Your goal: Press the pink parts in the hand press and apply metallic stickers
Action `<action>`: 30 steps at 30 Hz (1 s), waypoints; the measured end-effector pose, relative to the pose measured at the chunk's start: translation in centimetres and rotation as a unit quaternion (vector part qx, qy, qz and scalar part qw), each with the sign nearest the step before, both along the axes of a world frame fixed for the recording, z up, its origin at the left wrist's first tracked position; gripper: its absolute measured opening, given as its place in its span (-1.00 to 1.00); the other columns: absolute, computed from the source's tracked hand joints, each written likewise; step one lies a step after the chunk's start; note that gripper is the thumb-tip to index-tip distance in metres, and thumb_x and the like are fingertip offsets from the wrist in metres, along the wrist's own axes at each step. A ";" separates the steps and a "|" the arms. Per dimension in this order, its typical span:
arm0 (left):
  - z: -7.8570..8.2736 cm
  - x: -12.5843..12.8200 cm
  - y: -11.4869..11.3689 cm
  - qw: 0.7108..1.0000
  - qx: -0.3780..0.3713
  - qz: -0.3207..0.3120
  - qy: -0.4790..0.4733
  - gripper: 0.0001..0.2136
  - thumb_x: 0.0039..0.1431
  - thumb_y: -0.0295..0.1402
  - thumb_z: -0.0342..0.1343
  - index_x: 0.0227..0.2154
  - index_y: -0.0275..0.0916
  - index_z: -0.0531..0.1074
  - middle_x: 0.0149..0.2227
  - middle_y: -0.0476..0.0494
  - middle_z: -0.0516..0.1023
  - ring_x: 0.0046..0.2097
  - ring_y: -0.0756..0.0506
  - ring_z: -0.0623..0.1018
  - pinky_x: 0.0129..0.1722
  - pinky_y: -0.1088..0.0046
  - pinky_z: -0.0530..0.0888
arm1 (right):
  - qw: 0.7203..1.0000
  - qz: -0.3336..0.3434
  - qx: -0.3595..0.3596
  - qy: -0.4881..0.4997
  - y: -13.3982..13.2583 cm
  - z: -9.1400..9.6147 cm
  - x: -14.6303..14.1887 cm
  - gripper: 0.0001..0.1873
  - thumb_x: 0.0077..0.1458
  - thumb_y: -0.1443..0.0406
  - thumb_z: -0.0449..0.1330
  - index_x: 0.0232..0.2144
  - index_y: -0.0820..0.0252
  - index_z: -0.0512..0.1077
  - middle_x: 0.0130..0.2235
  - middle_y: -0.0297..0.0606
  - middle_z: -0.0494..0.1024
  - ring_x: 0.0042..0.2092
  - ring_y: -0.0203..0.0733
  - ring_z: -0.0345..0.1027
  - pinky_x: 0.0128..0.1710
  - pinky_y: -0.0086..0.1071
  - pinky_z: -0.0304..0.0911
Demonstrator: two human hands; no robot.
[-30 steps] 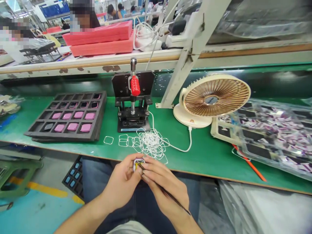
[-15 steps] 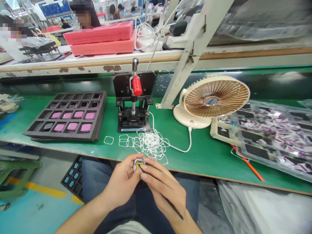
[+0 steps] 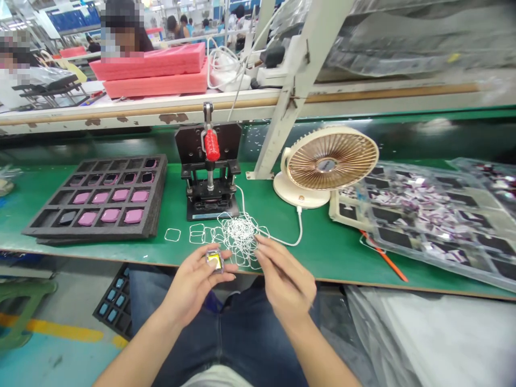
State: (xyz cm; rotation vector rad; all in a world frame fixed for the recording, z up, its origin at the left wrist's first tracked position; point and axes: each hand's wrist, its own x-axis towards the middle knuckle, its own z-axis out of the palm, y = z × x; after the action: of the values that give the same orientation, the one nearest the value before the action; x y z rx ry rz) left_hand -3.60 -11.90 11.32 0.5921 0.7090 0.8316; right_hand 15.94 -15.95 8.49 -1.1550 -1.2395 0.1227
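1. The left hand [image 3: 191, 286] is half curled, holding a small square metal-rimmed part with a yellow face [image 3: 215, 260] at its fingertips.
2. The right hand [image 3: 284, 275] stands apart, fingers loosely together above the tangle of white loops [image 3: 241, 239]; whether it holds anything thin is hard to tell.

Foam tray [image 3: 92, 232] left of press [image 3: 209, 207], desk fan [image 3: 326, 166] right.

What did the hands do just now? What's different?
The right hand moved right, away from the small square yellow-centred part, which stayed in the left hand. The thin black tool is now hard to see. The white loops and red-handled press stayed put.
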 end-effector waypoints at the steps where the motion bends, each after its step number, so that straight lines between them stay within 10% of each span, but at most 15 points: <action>1: 0.0 0.0 0.1 1.000 0.002 0.002 0.005 -0.65 0.29 -0.39 0.35 0.10 -0.31 0.53 0.13 -0.47 0.65 0.01 -0.34 0.73 -0.01 0.14 0.65 | 1.000 0.004 -0.024 -0.012 0.9 0.3 0.7 -0.81 0.31 0.38 0.35 -0.10 0.03 0.70 0.01 -0.17 0.71 0.00 0.07 0.64 0.09 -0.02 0.57; 5: 0.0 0.2 0.5 1.000 -0.001 0.006 -0.002 -0.63 0.30 -0.42 0.33 0.14 -0.32 0.53 0.17 -0.50 0.63 0.02 -0.36 0.72 -0.11 0.21 0.66 | 0.988 0.019 -0.137 -0.065 3.0 1.4 2.8 -0.88 0.36 0.21 0.34 -0.17 0.04 0.69 -0.11 -0.22 0.73 -0.07 -0.02 0.64 0.05 -0.13 0.54; 13: 0.4 0.0 0.4 0.999 -0.053 -0.005 -0.012 -0.55 0.34 -0.31 0.31 0.23 -0.31 0.52 0.19 -0.50 0.62 0.14 -0.39 0.67 0.16 0.10 0.62 | 0.989 0.004 -0.147 0.027 0.9 2.7 4.4 -0.60 0.52 0.09 0.11 -0.25 0.12 0.65 -0.15 -0.17 0.71 -0.08 -0.08 0.60 0.01 -0.22 0.47; 20: -0.1 0.6 -0.5 0.996 -0.075 0.016 0.042 -0.57 0.12 -0.32 0.48 0.08 -0.12 0.64 0.00 -0.29 0.74 -0.12 -0.28 0.75 -0.32 0.42 0.69 | 0.978 -0.141 -0.143 0.048 -3.7 2.7 7.1 -0.36 0.59 -0.03 -0.24 -0.29 0.12 0.46 -0.37 -0.25 0.56 -0.32 -0.17 0.51 -0.26 -0.32 0.46; 23: -0.8 1.0 -1.0 0.998 -0.059 -0.003 0.021 -0.68 0.00 -0.35 0.55 -0.15 -0.13 0.71 -0.10 -0.25 0.78 -0.17 -0.30 0.76 -0.38 0.45 0.65 | 0.951 -0.246 -0.185 0.000 -6.2 3.9 11.4 -0.40 0.54 -0.09 -0.15 -0.24 0.14 0.49 -0.48 -0.34 0.42 -0.45 -0.20 0.33 -0.41 -0.36 0.29; 30: -1.4 1.5 -2.4 0.994 -0.082 -0.046 0.053 -0.68 0.03 -0.29 0.53 -0.13 -0.16 0.70 -0.04 -0.32 0.76 -0.11 -0.39 0.76 -0.35 0.37 0.68 | 0.815 -0.402 -0.391 -0.146 -7.9 8.0 29.1 -0.70 0.27 0.09 0.25 -0.25 0.19 0.65 -0.27 -0.07 0.65 -0.16 0.06 0.50 -0.10 -0.25 0.32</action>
State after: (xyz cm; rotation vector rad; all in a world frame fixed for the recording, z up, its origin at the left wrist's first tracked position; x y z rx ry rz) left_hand -2.12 -14.31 9.87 0.5198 0.8315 0.6536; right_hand 45.07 -23.90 16.51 -2.4190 -0.8494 -0.2197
